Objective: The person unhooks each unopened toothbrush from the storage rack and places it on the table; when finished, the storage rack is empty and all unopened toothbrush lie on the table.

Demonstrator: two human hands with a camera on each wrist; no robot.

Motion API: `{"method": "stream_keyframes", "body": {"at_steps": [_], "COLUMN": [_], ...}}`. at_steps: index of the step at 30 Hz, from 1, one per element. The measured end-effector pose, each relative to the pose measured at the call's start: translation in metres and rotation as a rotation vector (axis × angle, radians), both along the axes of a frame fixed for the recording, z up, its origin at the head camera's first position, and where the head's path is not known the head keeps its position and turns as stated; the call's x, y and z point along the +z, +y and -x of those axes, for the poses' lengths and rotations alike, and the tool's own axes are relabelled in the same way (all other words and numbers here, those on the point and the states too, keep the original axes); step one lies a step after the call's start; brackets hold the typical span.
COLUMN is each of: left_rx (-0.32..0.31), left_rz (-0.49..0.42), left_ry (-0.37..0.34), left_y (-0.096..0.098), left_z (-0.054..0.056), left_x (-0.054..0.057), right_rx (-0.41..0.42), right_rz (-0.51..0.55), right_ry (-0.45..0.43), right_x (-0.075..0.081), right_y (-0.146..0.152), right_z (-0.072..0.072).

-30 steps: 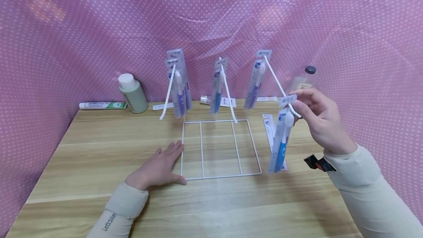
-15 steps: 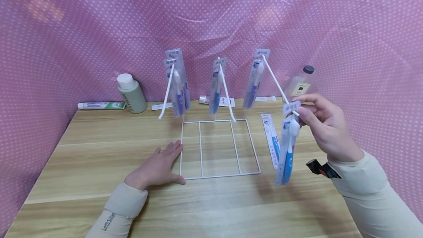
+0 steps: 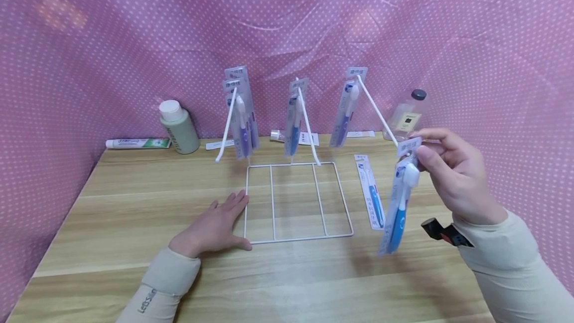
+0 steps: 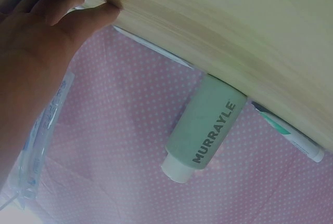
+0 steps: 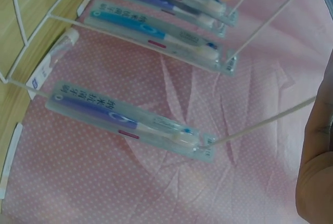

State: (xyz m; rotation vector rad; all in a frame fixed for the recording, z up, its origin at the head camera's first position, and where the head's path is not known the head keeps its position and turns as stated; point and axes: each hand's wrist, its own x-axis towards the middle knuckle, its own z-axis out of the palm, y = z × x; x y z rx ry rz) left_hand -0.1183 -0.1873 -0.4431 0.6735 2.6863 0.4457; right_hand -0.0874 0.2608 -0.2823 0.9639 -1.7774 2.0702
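My right hand [image 3: 457, 173] pinches the top card of a packaged blue toothbrush [image 3: 399, 213], which hangs down at the tip of the white rack's right hook [image 3: 378, 113]. Whether its hole is still round the hook tip I cannot tell. My left hand [image 3: 215, 226] lies on the table with spread fingers, fingertips and thumb at the left bar of the wire rack base [image 3: 273, 203]. A purple toothbrush pack [image 3: 345, 113] hangs at the back of the right hook. One blue pack [image 3: 294, 118] hangs on the middle hook, and purple packs [image 3: 242, 123] hang on the left one.
Another blue toothbrush pack [image 3: 369, 191] lies on the table right of the base. Along the back stand a green bottle [image 3: 181, 128] and a clear black-capped bottle [image 3: 407, 116]. A toothpaste tube [image 3: 136, 143] lies at back left. Pink dotted cloth [image 3: 287, 24] surrounds the table.
My right hand has drawn the blue toothbrush pack toward me and to the right, out to the hook's tip. The pack on the table behind it now shows fully. My left hand stays put.
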Motion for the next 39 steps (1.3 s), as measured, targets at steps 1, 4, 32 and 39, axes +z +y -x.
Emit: {"method": "stream_keyframes", "body": {"at_steps": [1,4,32,39], "left_rx": [0.000,0.003,0.006,0.006], "left_rz": [0.001,0.002,-0.001,0.002], "left_ry": [-0.002,-0.005,-0.017,-0.008], "left_y": [0.000,0.000,-0.001,0.000], "left_z": [0.000,0.000,0.001,0.001], "left_x": [0.000,-0.001,0.001,-0.001], "right_rx": [0.021,0.094,-0.413,-0.367], "right_rz": [0.025,0.101,-0.649,-0.686], "right_ry": [0.005,0.019,-0.770,-0.869], "right_x": [0.000,0.000,-0.083,-0.130], "right_y": [0.001,0.004,0.104,0.106], "right_z": [0.000,-0.001,0.131,0.153]}}
